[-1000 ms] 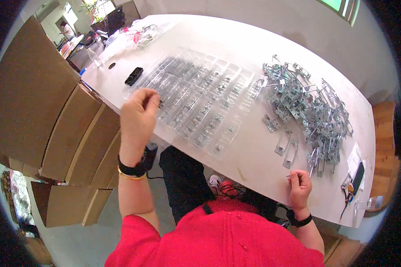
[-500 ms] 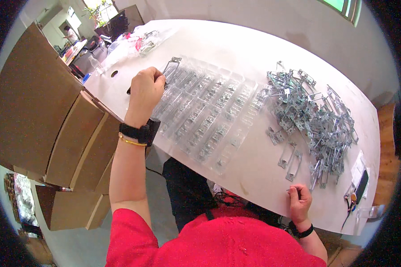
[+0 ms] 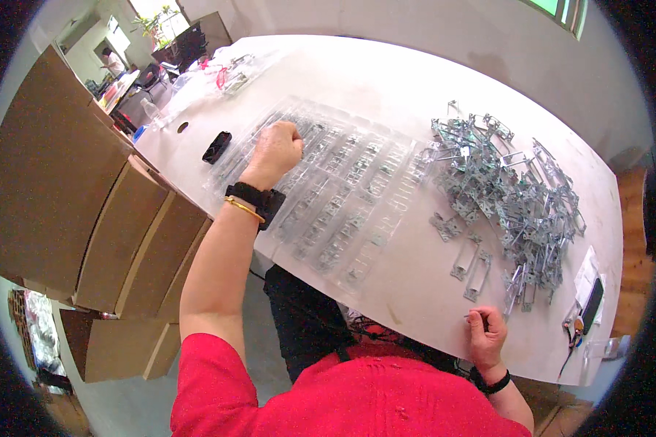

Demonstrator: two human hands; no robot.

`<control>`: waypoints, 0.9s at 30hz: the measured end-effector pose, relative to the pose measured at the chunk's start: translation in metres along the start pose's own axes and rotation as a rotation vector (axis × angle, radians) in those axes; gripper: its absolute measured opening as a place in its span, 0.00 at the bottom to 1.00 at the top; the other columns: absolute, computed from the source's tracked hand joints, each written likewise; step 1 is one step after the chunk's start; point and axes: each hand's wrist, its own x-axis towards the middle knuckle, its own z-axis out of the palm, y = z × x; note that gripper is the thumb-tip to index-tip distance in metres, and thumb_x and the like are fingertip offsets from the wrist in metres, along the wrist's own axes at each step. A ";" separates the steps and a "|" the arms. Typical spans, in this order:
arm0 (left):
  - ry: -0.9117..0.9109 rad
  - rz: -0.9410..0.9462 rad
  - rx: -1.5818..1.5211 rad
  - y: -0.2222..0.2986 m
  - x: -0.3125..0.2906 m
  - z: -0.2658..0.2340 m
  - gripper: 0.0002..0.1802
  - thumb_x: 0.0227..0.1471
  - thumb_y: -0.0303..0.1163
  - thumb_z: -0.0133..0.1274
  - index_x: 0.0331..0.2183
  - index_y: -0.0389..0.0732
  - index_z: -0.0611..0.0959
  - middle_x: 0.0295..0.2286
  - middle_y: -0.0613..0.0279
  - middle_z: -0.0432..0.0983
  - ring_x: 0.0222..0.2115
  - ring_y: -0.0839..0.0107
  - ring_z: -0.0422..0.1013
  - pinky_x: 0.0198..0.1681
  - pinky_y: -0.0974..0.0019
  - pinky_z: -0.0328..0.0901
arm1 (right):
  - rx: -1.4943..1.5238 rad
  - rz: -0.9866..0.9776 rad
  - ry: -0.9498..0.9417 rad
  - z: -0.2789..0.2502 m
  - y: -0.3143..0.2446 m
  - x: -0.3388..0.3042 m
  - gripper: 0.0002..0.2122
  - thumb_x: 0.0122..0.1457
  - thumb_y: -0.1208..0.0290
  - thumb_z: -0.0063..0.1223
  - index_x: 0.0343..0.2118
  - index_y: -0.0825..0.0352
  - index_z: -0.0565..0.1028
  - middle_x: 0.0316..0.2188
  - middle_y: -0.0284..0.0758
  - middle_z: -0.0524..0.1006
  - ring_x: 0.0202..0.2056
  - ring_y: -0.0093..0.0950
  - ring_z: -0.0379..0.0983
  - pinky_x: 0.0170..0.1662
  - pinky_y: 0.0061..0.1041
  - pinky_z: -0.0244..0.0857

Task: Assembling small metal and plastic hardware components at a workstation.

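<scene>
My left hand (image 3: 277,151) is over the left part of a clear plastic tray (image 3: 368,266), its fingers curled in; what they hold, if anything, is hidden. Rows of small metal parts (image 3: 332,200) fill the tray's compartments. My right hand (image 3: 488,333) is closed at the table's near edge, thumb against fingers, with a thin dark tip showing at the thumb; the thing itself cannot be made out. Just beyond it lie two long metal brackets (image 3: 477,275). A large heap of similar grey metal brackets (image 3: 499,186) covers the table's right side.
A small black object (image 3: 216,147) lies left of the tray. Clear plastic bags (image 3: 233,75) are at the far left of the white table (image 3: 408,309). Scissors (image 3: 576,331) and a black-handled tool (image 3: 592,302) lie at the right edge. Cardboard boxes (image 3: 116,218) stand left.
My left hand has moved right and slightly nearer, uncovering the black object. The bracket that stood beyond that hand at the tray's far left no longer shows there. My right hand stays nearly in place.
</scene>
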 end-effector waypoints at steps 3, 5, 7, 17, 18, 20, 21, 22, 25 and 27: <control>-0.051 0.000 -0.018 0.003 0.003 0.012 0.12 0.47 0.33 0.58 0.31 0.34 0.89 0.31 0.42 0.84 0.35 0.50 0.82 0.43 0.52 0.74 | -0.031 -0.035 -0.004 -0.001 0.005 0.000 0.05 0.66 0.71 0.61 0.36 0.66 0.80 0.30 0.34 0.80 0.31 0.28 0.75 0.36 0.27 0.68; -0.089 -0.030 -0.023 0.004 0.005 0.016 0.13 0.47 0.32 0.58 0.31 0.34 0.89 0.30 0.42 0.84 0.35 0.49 0.82 0.43 0.52 0.74 | -0.017 -0.001 -0.001 0.000 0.001 -0.001 0.05 0.66 0.71 0.61 0.35 0.66 0.80 0.30 0.34 0.80 0.31 0.28 0.75 0.37 0.27 0.68; -0.086 -0.020 -0.005 0.000 0.008 0.020 0.13 0.47 0.32 0.58 0.32 0.34 0.89 0.30 0.42 0.84 0.35 0.49 0.82 0.43 0.52 0.74 | -0.012 -0.007 -0.003 0.000 -0.002 0.000 0.05 0.66 0.71 0.61 0.35 0.66 0.80 0.30 0.34 0.80 0.31 0.28 0.75 0.37 0.27 0.68; -0.067 0.001 0.057 -0.013 0.022 0.047 0.11 0.46 0.31 0.60 0.31 0.35 0.89 0.30 0.42 0.84 0.34 0.49 0.82 0.42 0.52 0.75 | -0.005 -0.030 0.004 0.002 -0.016 0.004 0.04 0.66 0.72 0.61 0.35 0.66 0.80 0.29 0.33 0.80 0.30 0.25 0.75 0.35 0.25 0.68; -0.069 0.005 0.053 -0.009 0.022 0.048 0.11 0.46 0.31 0.60 0.31 0.35 0.89 0.30 0.42 0.84 0.34 0.49 0.82 0.42 0.52 0.75 | -0.008 -0.028 0.008 0.002 -0.018 0.004 0.04 0.66 0.72 0.61 0.35 0.66 0.80 0.29 0.33 0.80 0.30 0.25 0.75 0.35 0.25 0.68; -0.106 -0.055 0.041 -0.004 0.023 0.048 0.11 0.46 0.31 0.60 0.32 0.35 0.89 0.31 0.42 0.84 0.35 0.48 0.82 0.43 0.52 0.75 | -0.037 -0.026 0.005 0.002 -0.022 0.003 0.04 0.66 0.73 0.60 0.35 0.67 0.79 0.28 0.33 0.79 0.28 0.24 0.75 0.34 0.25 0.68; -0.108 -0.054 0.040 -0.001 0.022 0.046 0.11 0.46 0.31 0.60 0.32 0.35 0.89 0.31 0.42 0.84 0.35 0.48 0.82 0.43 0.52 0.75 | -0.038 -0.024 0.006 0.002 -0.022 0.003 0.04 0.66 0.73 0.60 0.35 0.67 0.79 0.28 0.33 0.79 0.28 0.24 0.75 0.34 0.25 0.68; -0.135 -0.067 0.049 0.001 0.021 0.044 0.11 0.47 0.31 0.61 0.33 0.35 0.89 0.34 0.40 0.84 0.39 0.46 0.81 0.47 0.50 0.74 | -0.031 -0.030 0.005 0.002 -0.021 0.003 0.04 0.66 0.73 0.60 0.35 0.67 0.79 0.27 0.33 0.79 0.28 0.24 0.75 0.34 0.25 0.68; -0.154 -0.068 0.081 0.005 0.020 0.041 0.13 0.49 0.32 0.62 0.35 0.34 0.88 0.39 0.38 0.83 0.43 0.42 0.80 0.50 0.48 0.74 | -0.026 -0.009 -0.010 0.000 -0.022 0.001 0.03 0.67 0.73 0.60 0.36 0.67 0.79 0.27 0.31 0.79 0.30 0.21 0.74 0.35 0.23 0.68; -0.149 -0.052 0.105 0.007 0.019 0.040 0.14 0.49 0.33 0.62 0.36 0.34 0.88 0.39 0.38 0.83 0.43 0.41 0.80 0.50 0.48 0.74 | -0.026 0.022 -0.021 -0.001 -0.023 -0.001 0.03 0.67 0.73 0.59 0.38 0.67 0.79 0.28 0.29 0.79 0.31 0.19 0.74 0.37 0.21 0.68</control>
